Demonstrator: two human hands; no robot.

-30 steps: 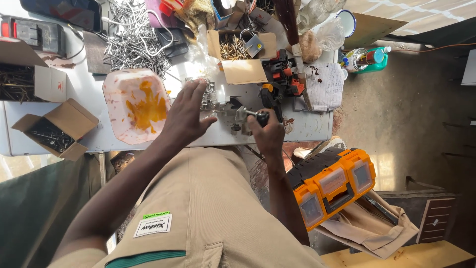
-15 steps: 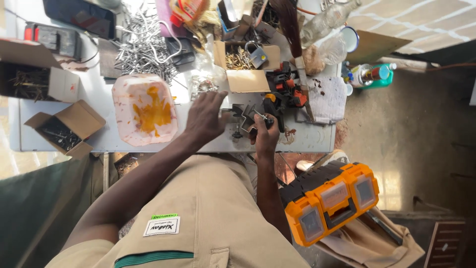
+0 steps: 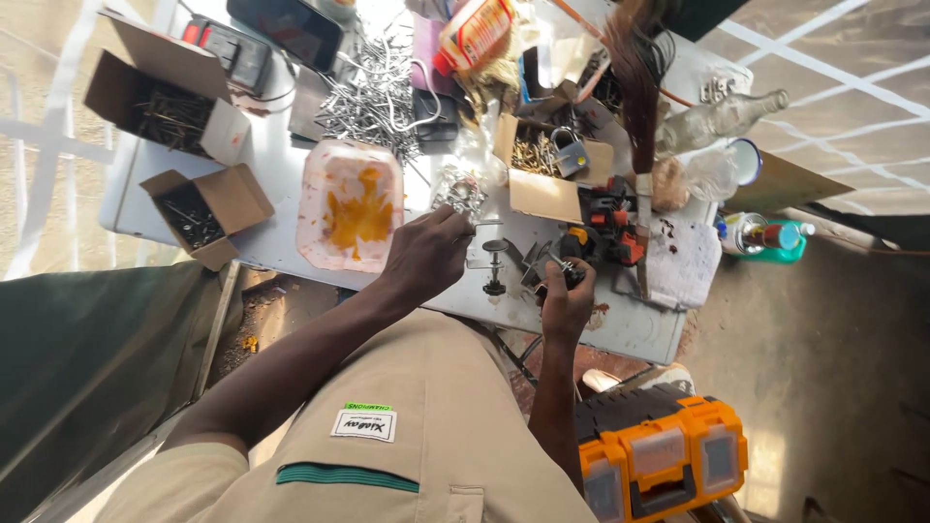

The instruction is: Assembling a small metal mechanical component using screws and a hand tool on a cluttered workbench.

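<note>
- Gripping a small dark metal hardware piece (image 3: pixel 554 274) with the right hand (image 3: pixel 567 302), fingers curled shut round it at the near edge of the white table (image 3: pixel 620 329); most of the piece is hidden by the fingers, only dark angular bits and a grey glint show.
- Left hand (image 3: pixel 426 257) is nearly closed, fingertips pinched on something small beside the clear bag of shiny fasteners (image 3: pixel 463 191); too small to tell what it has, or whether it touches the bag.
- Bolt-like part (image 3: pixel 495 266) with a round head stands upright on the table between the two hands, apart from both.
- Risk, my judgement: the upright bolt-like part sits close to the table edge, so a brush from either wrist could tip it and roll it off.
- Risk: anything pinched that small could slip and vanish in the clutter; the pile of bent wire hooks (image 3: pixel 373 92) and open cardboard boxes (image 3: pixel 199 208) of dark nails are near.
- Risk: the hardware piece is held over the table edge, so a loosened grip drops it toward the orange toolbox (image 3: pixel 668 455) below.
- Stained plastic tray (image 3: pixel 351 205) lies just left of the left hand; padlock (image 3: pixel 570 153) rests in a box beyond.
</note>
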